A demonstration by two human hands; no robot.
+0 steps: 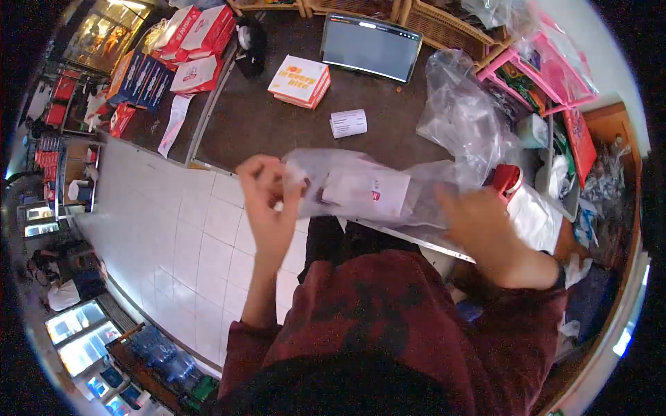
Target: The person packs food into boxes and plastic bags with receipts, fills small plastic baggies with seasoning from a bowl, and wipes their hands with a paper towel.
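Note:
A clear plastic bag [347,163] stretches between my two hands at the counter's front edge. Inside it lies a white paper packet [388,194] with a small red logo, on its side. My left hand [267,197] has its fingers curled in a pinch on the bag's left end. At the right end, my right hand [482,225] grips the plastic; its fingers are blurred. A printed paper slip [349,123] rests on the counter just beyond the bag.
On the dark counter [243,125] stand an orange-and-white box [300,81] and a tablet [372,47]. Loose plastic bags [461,104] and a pink basket [534,69] are at the right. Red-and-white boxes [198,41] and a long receipt [173,126] are at the left.

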